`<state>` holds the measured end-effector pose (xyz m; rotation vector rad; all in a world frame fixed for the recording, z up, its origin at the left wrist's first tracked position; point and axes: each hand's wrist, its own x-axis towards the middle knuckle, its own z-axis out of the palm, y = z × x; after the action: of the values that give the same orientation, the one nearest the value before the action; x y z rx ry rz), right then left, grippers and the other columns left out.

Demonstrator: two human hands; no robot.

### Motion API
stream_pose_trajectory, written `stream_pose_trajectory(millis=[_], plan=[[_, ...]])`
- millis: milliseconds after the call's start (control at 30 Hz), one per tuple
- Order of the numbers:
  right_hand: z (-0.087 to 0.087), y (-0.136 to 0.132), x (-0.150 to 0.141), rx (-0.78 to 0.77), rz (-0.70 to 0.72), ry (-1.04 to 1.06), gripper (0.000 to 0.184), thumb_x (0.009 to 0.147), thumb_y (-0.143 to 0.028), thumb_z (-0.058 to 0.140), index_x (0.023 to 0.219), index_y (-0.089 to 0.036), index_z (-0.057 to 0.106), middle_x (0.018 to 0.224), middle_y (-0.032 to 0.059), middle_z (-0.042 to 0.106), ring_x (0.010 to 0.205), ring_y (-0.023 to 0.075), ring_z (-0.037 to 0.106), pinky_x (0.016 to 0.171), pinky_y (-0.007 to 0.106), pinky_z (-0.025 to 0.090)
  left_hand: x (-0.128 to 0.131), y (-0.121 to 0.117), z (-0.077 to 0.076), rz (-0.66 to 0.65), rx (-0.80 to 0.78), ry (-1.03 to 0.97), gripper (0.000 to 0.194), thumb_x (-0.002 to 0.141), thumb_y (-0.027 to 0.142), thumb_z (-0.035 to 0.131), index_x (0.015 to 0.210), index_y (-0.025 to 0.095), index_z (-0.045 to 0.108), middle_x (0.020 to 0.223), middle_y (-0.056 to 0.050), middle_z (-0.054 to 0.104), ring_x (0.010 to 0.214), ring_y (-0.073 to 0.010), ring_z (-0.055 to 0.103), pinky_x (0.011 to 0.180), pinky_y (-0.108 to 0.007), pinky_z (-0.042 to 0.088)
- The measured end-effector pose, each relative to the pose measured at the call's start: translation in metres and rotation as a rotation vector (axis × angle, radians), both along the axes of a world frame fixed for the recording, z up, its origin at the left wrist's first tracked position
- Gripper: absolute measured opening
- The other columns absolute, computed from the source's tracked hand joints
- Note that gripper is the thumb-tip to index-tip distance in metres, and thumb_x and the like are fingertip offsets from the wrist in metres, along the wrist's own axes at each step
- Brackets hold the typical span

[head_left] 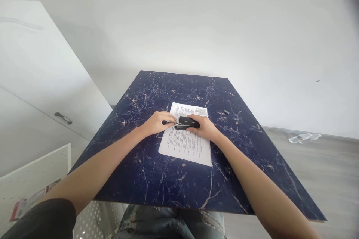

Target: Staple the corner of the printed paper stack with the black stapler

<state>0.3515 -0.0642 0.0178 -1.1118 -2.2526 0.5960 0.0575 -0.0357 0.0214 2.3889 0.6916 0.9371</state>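
Observation:
A printed sheet of paper (186, 142) lies in the middle of a dark blue marbled table (157, 179). A black stapler (187, 122) rests on the sheet's upper part. My right hand (204, 127) is closed round the stapler's right end. My left hand (157, 122) sits at the sheet's left edge, its fingers pinched on a small dark piece (165, 122) at the stapler's front end. What that piece is I cannot make out.
A small dark object (226, 112) lies on the table to the right of the paper. A white cabinet with a handle (63, 118) stands at the left. A clear plastic wrapper (304, 137) lies on the grey floor at the right. My lap shows below the near table edge.

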Motion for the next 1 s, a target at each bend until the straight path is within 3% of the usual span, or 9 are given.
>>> stream_pose_trajectory(millis=[533, 1000], plan=[[-0.0013, 0.0009, 0.0004, -0.004, 0.005, 0.023, 0.042, 0.088, -0.031, 0.078, 0.128, -0.026, 0.069, 0.115, 0.006, 0.079, 0.102, 0.0267, 0.074, 0.09, 0.043, 0.056, 0.0087, -0.0026, 0.0032, 0.131, -0.224, 0.004, 0.006, 0.08, 0.024, 0.084, 0.086, 0.025, 0.084, 0.091, -0.005, 0.082, 0.085, -0.0232, 0.077, 0.081, -0.039, 0.059], [-0.0032, 0.0022, 0.0011, -0.011, -0.002, 0.005, 0.041, 0.089, -0.033, 0.079, 0.128, -0.026, 0.069, 0.117, 0.0071, 0.078, 0.104, 0.0275, 0.073, 0.089, 0.041, 0.056, 0.0073, -0.0051, 0.0034, 0.103, -0.12, -0.076, 0.004, 0.087, 0.027, 0.083, 0.086, 0.024, 0.083, 0.09, -0.004, 0.081, 0.083, -0.0199, 0.076, 0.084, -0.036, 0.059]])
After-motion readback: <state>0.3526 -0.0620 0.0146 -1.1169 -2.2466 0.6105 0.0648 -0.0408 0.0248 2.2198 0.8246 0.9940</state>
